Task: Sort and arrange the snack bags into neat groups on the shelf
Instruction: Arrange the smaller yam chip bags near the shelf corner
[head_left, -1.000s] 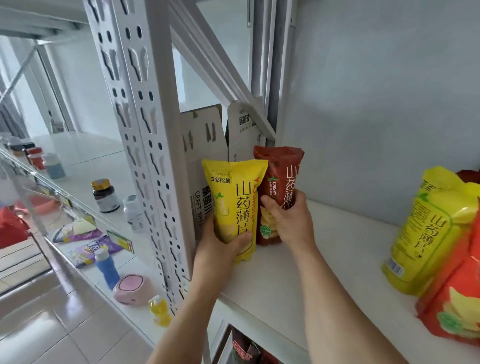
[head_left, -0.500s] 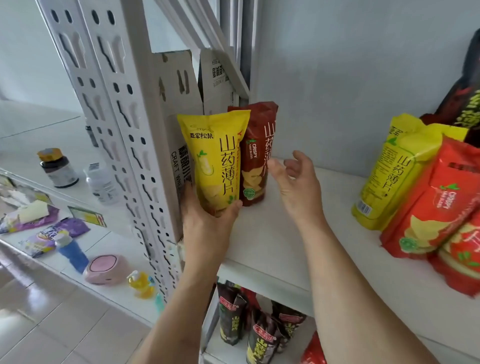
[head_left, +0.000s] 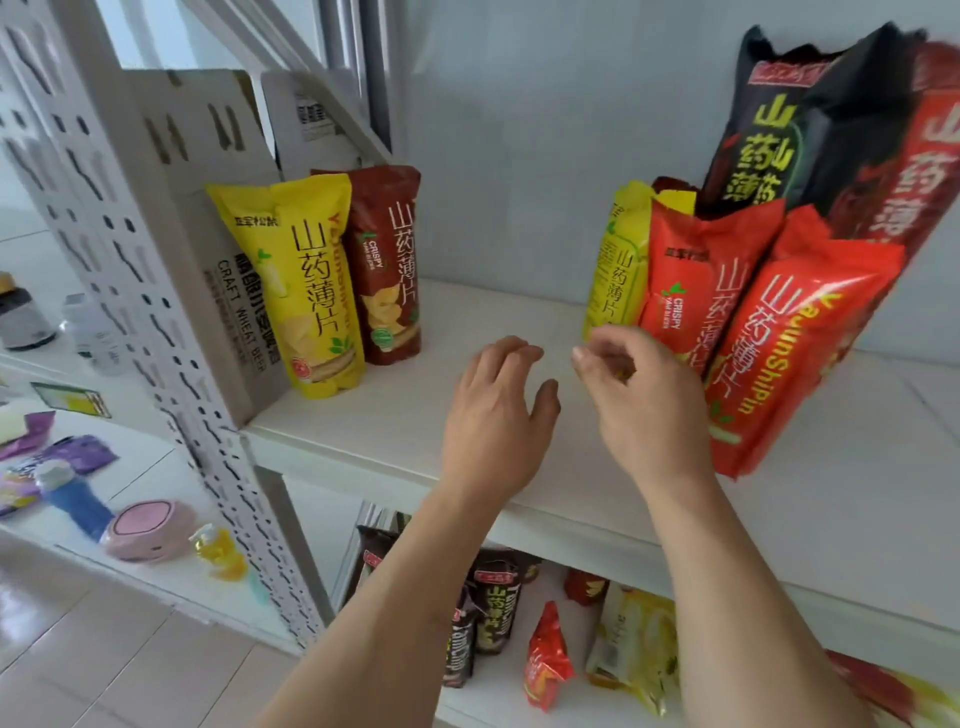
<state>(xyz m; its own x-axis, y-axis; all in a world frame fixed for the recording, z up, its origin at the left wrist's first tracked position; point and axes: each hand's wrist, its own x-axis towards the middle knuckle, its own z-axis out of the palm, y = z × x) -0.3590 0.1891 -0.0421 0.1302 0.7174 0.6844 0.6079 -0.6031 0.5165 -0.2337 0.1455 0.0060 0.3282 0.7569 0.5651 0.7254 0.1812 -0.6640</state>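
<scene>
Hovering: both hands (head_left: 493, 415) (head_left: 639, 405) (empty) | bare shelf (head_left: 493, 306) between bag groups

The scene is lit brightly and evenly by soft daylight, strongest at the upper left of the frame, where the background is washed out to near white. Glare is seen on the glossy red snack bags (head_left: 800, 338) at the right, and only faint shadows are cast on the white shelf (head_left: 395, 415). Wide-angle distortion is evident at the edges, where the perforated shelf post (head_left: 130, 249) is bent and the upper right corner is smeared by motion blur.
</scene>
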